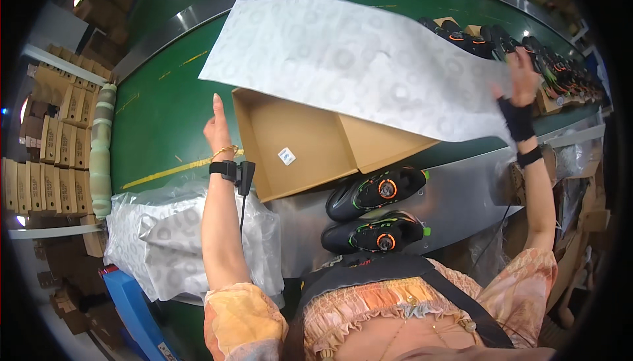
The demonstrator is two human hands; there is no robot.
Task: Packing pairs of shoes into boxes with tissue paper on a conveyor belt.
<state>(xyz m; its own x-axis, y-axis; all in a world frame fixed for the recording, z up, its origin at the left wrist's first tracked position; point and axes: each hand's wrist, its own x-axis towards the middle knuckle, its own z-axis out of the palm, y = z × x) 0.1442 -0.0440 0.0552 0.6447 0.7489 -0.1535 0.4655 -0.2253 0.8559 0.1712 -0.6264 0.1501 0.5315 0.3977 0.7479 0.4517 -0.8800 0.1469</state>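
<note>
My right hand (522, 83), somewhat blurred, grips the right end of a large white wrapping paper sheet (343, 51) with a faint grey pattern. That sheet hangs in the air, slanting over an open brown cardboard shoe box (290, 140) and hiding its far part. A small white label (287, 156) lies in the box. My left hand (219, 127) is just beside the box's left wall, one digit stretched upward and nothing seen in it. Close to the box's near side lies a pair of black shoes, an upper shoe (369, 193) and a lower shoe (369, 232), with orange-ringed dials and green tabs.
Plastic-wrapped patterned paper (178, 236) lies at the near left. Beyond the box runs a green conveyor belt (158, 123); a metal table edge (461, 196) is nearer. Boxes (56, 140) fill the left rack. Several black shoes (494, 41) stand at the far right.
</note>
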